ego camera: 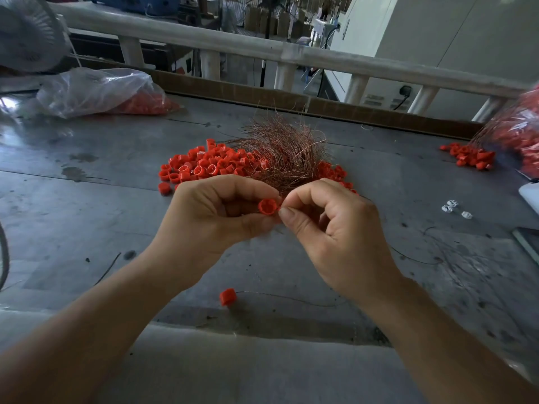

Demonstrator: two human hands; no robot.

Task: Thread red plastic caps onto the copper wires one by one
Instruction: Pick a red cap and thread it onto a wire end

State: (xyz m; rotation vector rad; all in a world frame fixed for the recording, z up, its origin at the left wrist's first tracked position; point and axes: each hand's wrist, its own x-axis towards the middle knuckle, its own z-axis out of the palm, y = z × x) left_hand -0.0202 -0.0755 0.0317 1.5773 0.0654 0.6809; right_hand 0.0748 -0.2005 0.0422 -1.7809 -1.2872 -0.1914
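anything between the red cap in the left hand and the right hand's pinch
Nothing visible does. The left hand holds the red cap right against the pinched fingers of the right hand, with no gap showing. Any wire in that pinch is too thin to make out.

The grey table [87,199] is scuffed and stained. Near its middle lies a loose pile of red caps [201,167], with a tangled bundle of copper wires [285,153] resting across the pile's right part. Toward the near edge lies a single cap [227,296] on a thin wire [291,299]. At far left sits a clear bag [96,88] of caps. At right is a smaller heap [469,157] beside another bag [522,132] — and a few white pieces [450,206] lie nearer.
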